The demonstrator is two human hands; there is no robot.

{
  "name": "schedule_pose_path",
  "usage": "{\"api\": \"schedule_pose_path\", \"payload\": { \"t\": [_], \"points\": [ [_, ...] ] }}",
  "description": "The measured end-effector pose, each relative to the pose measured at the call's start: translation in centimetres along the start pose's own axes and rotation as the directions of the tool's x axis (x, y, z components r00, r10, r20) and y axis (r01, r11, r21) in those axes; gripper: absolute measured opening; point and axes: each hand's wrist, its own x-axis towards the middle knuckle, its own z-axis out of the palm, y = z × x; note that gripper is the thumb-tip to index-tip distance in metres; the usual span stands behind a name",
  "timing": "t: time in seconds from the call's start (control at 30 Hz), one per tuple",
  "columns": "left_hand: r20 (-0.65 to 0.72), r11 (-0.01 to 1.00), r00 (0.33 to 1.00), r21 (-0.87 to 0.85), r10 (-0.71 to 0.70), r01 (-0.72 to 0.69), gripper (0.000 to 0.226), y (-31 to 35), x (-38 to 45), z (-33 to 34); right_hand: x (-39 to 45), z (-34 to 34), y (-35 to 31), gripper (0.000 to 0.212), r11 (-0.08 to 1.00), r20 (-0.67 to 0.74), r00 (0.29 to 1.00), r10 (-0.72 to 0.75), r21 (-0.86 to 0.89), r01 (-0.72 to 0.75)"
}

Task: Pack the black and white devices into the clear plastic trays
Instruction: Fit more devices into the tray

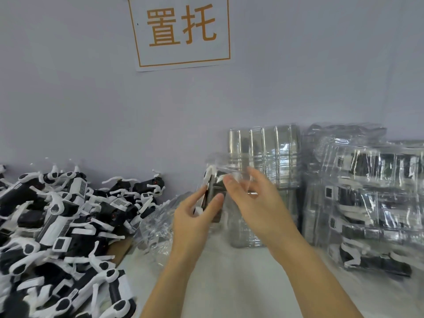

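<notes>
A black and white device [212, 191] in a clear plastic tray [220, 165] is held up above the table's middle. My left hand [195, 216] pinches its lower left side between thumb and fingers. My right hand [254, 200] grips the tray's right side with its fingers curled over the clear plastic. A big heap of loose black and white devices [62, 226] lies at the left. Packed trays with devices [371, 203] are piled at the right.
A stack of empty clear trays [263, 154] leans against the grey wall behind my hands. Crumpled clear plastic [158, 223] lies between the heap and my left hand. A paper sign [181, 31] hangs on the wall. The white table surface [241, 283] lies under my forearms.
</notes>
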Motion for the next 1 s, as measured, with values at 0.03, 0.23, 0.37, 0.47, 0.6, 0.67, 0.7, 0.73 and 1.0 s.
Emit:
{"api": "schedule_pose_path", "payload": {
  "t": [0.03, 0.23, 0.37, 0.47, 0.6, 0.67, 0.7, 0.73, 1.0],
  "points": [
    [-0.023, 0.989, 0.998, 0.131, 0.065, -0.062, 0.078, -0.2, 0.0, 0.1, 0.0, 0.2, 0.1, 0.093, 0.999, -0.043, 0.999, 0.026, 0.038, -0.025],
    [0.094, 0.627, 0.888, 0.675, 0.451, -0.390, 0.074, -0.4, -0.4, 0.6, 0.5, -0.7, 1.1, 0.102, 0.959, -0.245, 0.961, 0.126, 0.276, -0.056],
    [0.210, 0.438, 0.807, 0.750, 0.553, -0.495, 0.073, -0.3, -0.6, 1.2, 0.8, -1.5, 2.4, 0.084, 0.955, -0.341, 0.930, 0.140, 0.293, -0.037],
    [0.244, 0.370, 0.783, 0.775, 0.572, -0.512, 0.071, -0.3, -0.6, 1.4, 1.0, -1.8, 2.8, 0.074, 0.945, -0.356, 0.924, 0.140, 0.326, -0.018],
    [0.221, 0.380, 0.794, 0.785, 0.567, -0.490, 0.069, -0.2, -0.6, 1.5, 1.1, -1.8, 3.1, 0.059, 0.943, -0.389, 0.915, 0.110, 0.331, 0.027],
    [0.202, 0.382, 0.783, 0.784, 0.588, -0.489, 0.069, -0.1, -0.6, 1.5, 1.1, -1.6, 3.0, 0.054, 0.947, -0.398, 0.914, 0.083, 0.318, 0.053],
    [0.195, 0.379, 0.774, 0.783, 0.603, -0.492, 0.070, 0.0, -0.5, 1.4, 1.0, -1.6, 2.9, 0.052, 0.948, -0.397, 0.915, 0.073, 0.314, 0.061],
    [0.191, 0.375, 0.764, 0.782, 0.616, -0.498, 0.072, 0.0, -0.5, 1.3, 1.0, -1.6, 2.8, 0.051, 0.948, -0.395, 0.916, 0.065, 0.312, 0.067],
    [0.173, 0.374, 0.726, 0.765, 0.665, -0.524, 0.075, 0.0, -0.3, 1.1, 0.8, -1.5, 2.6, 0.048, 0.950, -0.371, 0.928, 0.027, 0.300, 0.092]
  ]
}}
